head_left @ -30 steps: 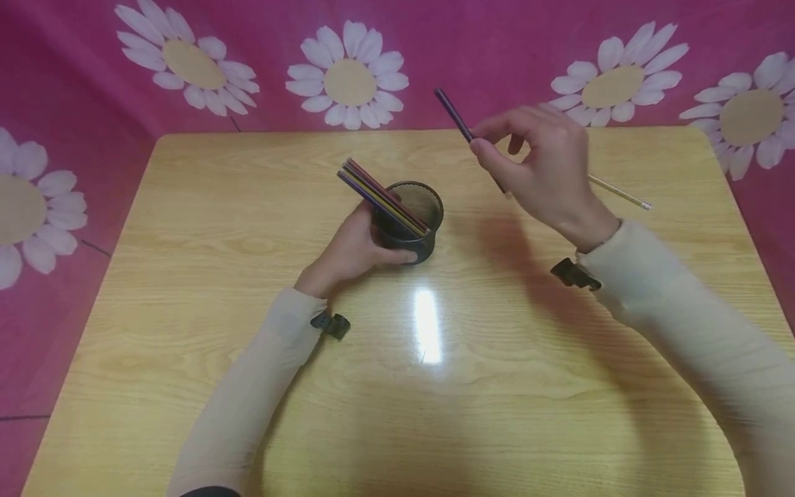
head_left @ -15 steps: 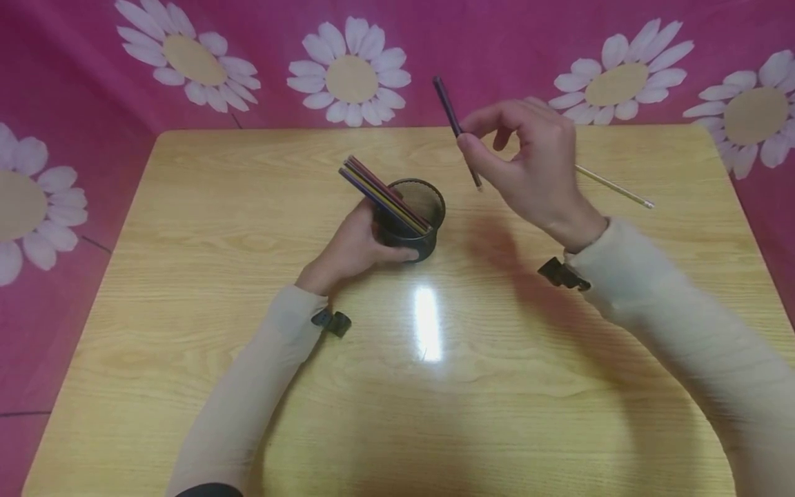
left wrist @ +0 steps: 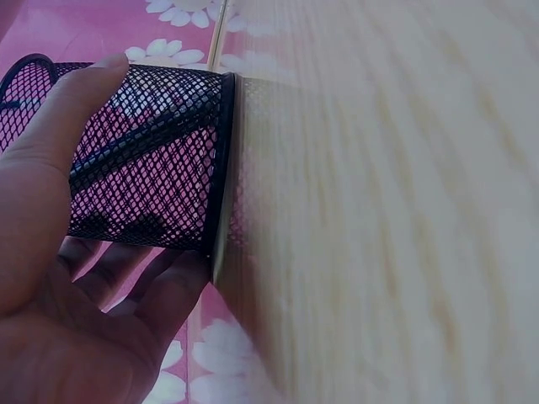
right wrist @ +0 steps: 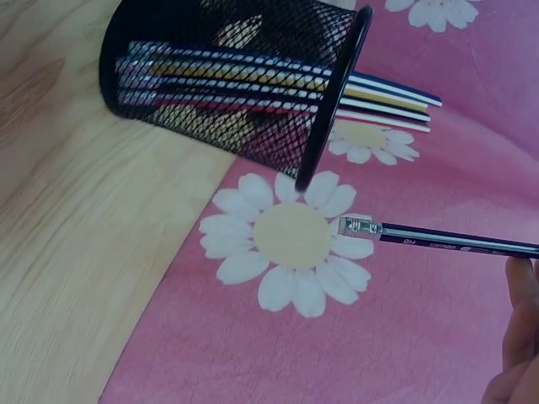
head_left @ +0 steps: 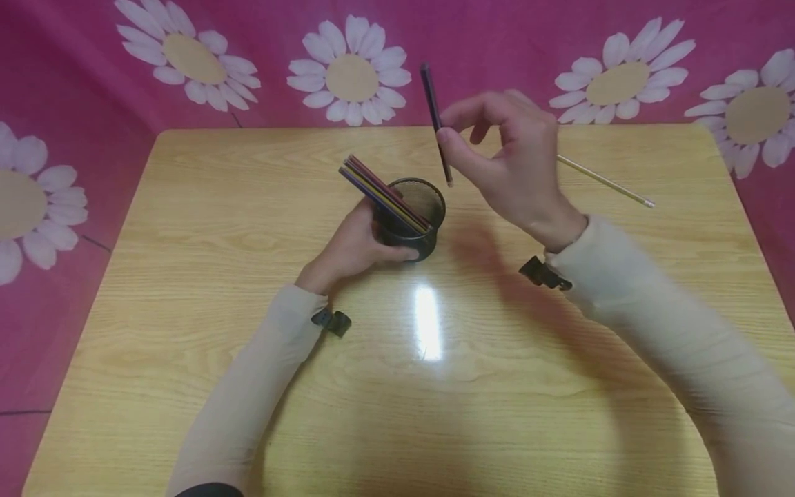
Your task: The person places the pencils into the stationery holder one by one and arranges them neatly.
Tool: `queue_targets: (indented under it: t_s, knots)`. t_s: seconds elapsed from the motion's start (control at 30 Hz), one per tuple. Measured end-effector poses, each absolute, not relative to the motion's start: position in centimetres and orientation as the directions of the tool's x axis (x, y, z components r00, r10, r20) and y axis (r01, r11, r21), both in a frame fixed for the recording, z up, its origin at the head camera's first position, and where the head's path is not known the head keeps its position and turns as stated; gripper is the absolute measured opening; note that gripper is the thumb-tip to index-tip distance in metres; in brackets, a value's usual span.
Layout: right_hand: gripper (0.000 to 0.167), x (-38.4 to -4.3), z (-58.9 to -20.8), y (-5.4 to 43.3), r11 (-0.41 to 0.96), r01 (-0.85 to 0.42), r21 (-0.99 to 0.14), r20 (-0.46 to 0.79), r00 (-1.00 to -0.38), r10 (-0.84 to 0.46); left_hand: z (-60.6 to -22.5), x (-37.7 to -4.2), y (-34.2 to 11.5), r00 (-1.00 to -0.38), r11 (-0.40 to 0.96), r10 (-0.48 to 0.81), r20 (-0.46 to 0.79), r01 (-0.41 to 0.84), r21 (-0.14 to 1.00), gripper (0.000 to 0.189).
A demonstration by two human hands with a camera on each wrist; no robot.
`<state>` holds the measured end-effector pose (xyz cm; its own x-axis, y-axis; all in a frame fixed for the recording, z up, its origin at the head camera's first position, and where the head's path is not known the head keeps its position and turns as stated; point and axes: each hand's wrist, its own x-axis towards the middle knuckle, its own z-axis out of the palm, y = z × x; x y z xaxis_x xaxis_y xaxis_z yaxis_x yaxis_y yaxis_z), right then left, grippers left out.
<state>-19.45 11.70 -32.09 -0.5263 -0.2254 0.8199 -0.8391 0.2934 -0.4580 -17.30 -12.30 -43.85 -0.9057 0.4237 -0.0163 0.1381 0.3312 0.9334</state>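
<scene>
A black mesh pencil cup (head_left: 406, 245) stands on the table, and my left hand (head_left: 348, 252) grips it with the thumb across its near side. Several pencils (head_left: 381, 197) in dark blue, yellow and red lean out of the cup to the left. Between thumb and forefinger, my right hand (head_left: 509, 159) pinches a dark pencil (head_left: 437, 114) in the air, right of and above the cup's rim. In the right wrist view that dark pencil (right wrist: 446, 240) shows its eraser end pointing toward the cup (right wrist: 227, 84). The left wrist view shows the fingers wrapped around the mesh (left wrist: 152, 168).
A light yellow pencil (head_left: 609, 181) with a white eraser lies on the table behind my right wrist. The wooden table (head_left: 186, 207) has a bright light reflection near its middle. A pink cloth with white daisies (head_left: 466, 34) hangs behind it.
My right hand has moved left toward the cup with the dark pencil, which has tilted closer to upright. The left hand and the cup have stayed in place.
</scene>
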Motion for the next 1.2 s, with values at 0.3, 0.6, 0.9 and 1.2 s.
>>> queue_targets:
  t_s: [0.3, 0.6, 0.9, 1.2]
  knots:
    - [0.014, -19.1, -33.0, 10.5, 0.297, -0.831, -0.471, 0.793, -0.546, -0.271, -44.4, -17.7, -12.4, -0.906, 0.322, 0.422, -0.029, 0.12, 0.939, 0.098]
    - [0.014, -18.6, -34.3, 10.4, 0.342, -0.791, -0.506, 0.73, -0.605, -0.318, -43.5, -17.0, -12.2, -0.912, 0.352, 0.406, -0.057, 0.098, 0.931, 0.097]
    - [0.013, -18.2, -35.5, 10.4, 0.361, -0.752, -0.551, 0.681, -0.656, -0.326, -43.5, -17.1, -12.1, -0.912, 0.352, 0.406, -0.062, 0.094, 0.931, 0.095]
    - [0.014, -17.9, -36.3, 10.2, 0.434, -0.688, -0.582, 0.592, -0.724, -0.355, -43.5, -17.2, -12.1, -0.905, 0.337, 0.424, -0.034, 0.122, 0.934, 0.095]
